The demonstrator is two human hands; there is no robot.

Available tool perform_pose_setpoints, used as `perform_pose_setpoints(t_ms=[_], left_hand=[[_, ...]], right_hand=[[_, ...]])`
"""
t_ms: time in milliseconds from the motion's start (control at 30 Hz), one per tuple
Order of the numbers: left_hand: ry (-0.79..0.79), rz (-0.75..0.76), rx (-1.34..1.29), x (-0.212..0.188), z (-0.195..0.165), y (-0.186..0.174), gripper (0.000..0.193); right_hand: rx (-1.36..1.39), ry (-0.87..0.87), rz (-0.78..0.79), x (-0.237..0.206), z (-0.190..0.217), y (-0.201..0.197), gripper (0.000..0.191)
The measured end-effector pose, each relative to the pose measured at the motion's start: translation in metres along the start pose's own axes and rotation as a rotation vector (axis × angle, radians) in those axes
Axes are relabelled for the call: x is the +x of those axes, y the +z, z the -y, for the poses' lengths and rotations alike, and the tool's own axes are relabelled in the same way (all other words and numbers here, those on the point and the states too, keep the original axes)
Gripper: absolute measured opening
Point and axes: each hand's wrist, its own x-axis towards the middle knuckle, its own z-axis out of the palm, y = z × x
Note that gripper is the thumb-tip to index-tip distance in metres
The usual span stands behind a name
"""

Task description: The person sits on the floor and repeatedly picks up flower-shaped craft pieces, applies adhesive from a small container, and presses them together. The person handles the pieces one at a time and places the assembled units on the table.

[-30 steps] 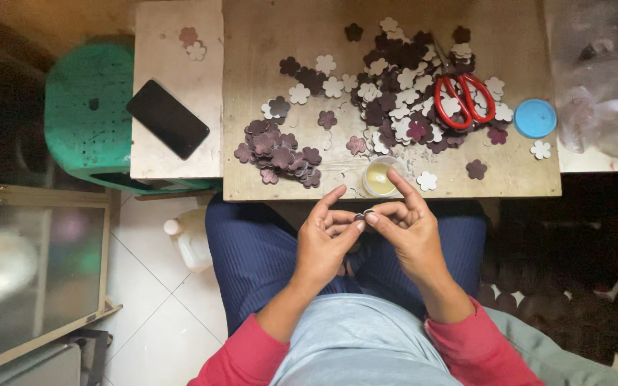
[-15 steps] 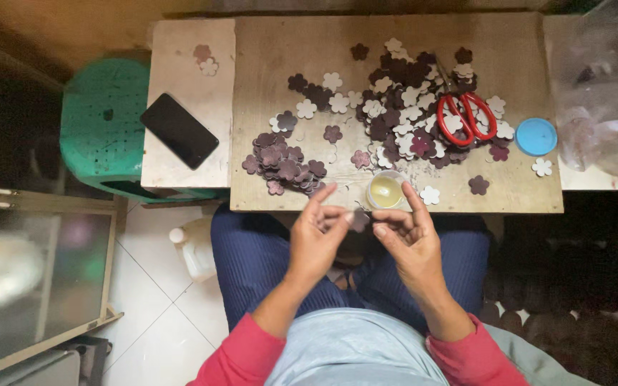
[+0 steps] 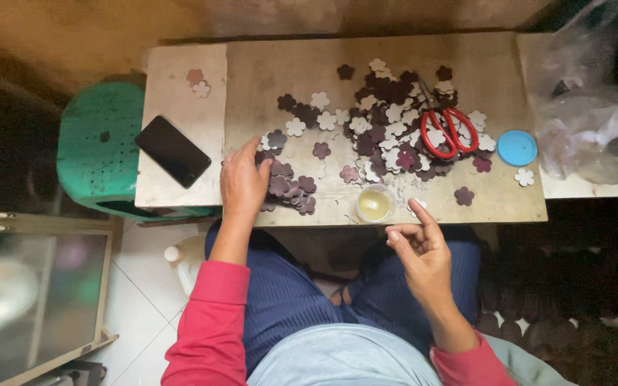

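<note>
I count one pair of scissors [image 3: 449, 130], one phone [image 3: 172, 151], one blue lid [image 3: 517, 148], one small cup [image 3: 375, 204], and two hands.

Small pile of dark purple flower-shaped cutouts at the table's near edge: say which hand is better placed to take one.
Left. The left hand rests on the pile of dark purple flower-shaped cutouts; the right hand hovers off the table edge.

Seen from above, a seated person in red sleeves extends the left hand [image 3: 243, 184] forward, palm down, fingers spread and lightly curled. The right hand [image 3: 418, 250] is raised nearer the body, palm up, index finger pointing forward while thumb and other fingers curl inward.
</note>
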Motion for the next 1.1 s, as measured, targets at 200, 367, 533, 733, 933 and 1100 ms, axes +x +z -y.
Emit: perform_pose_setpoints(t_ms=[200,367,533,733,933,1100], left_hand=[[0.161,-0.029,-0.119,-0.009,-0.036,0.016,0.036],[-0.024,0.233,-0.303,-0.048,-0.086,0.026,0.031],[-0.163,0.372,-0.339,-0.087,-0.108,0.021,0.032],[-0.161,0.297,-0.377,-0.100,-0.095,0.014,0.030],[-0.215,0.249,-0.498,-0.100,-0.091,0.009,0.029],[-0.234,0.274,-0.830,-0.103,-0.108,0.016,0.035]], right_hand=[[-0.369,-0.164,-0.096,0.041,0.016,-0.006,0.066],[-0.698,-0.296,-0.020,0.108,0.031,0.004,0.070],[-0.916,-0.609,0.206,0.157,0.042,0.034,0.081],[-1.104,-0.604,0.285,0.175,0.047,0.047,0.088],[-0.622,-0.374,0.045,0.152,0.046,0.027,0.083],[-0.105,-0.028,0.042,0.103,0.053,0.011,0.081]])
